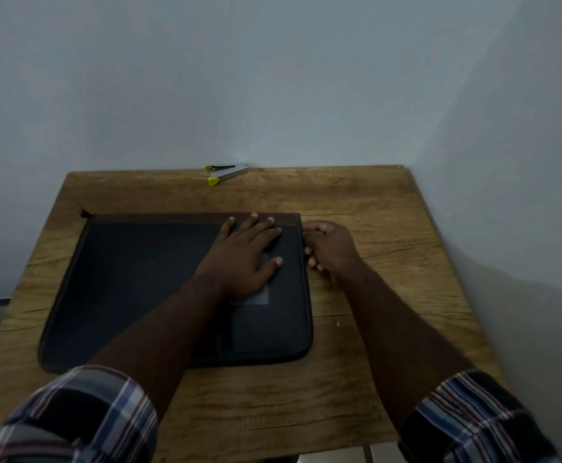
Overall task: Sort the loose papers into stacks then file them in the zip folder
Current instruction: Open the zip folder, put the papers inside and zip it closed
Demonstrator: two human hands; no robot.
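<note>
A black zip folder [145,289] with a dark brown band along its far edge and a greyish rectangular patch on its cover lies on a table [373,295] of warm brown wood with darker grain lines. A silver stapler [226,173] with yellow-green tips sits at the far edge. The wall [272,78] behind is plain pale blue-grey. Both sleeves [72,419] are plaid: dark navy and blue with white and dark red stripes.
</note>
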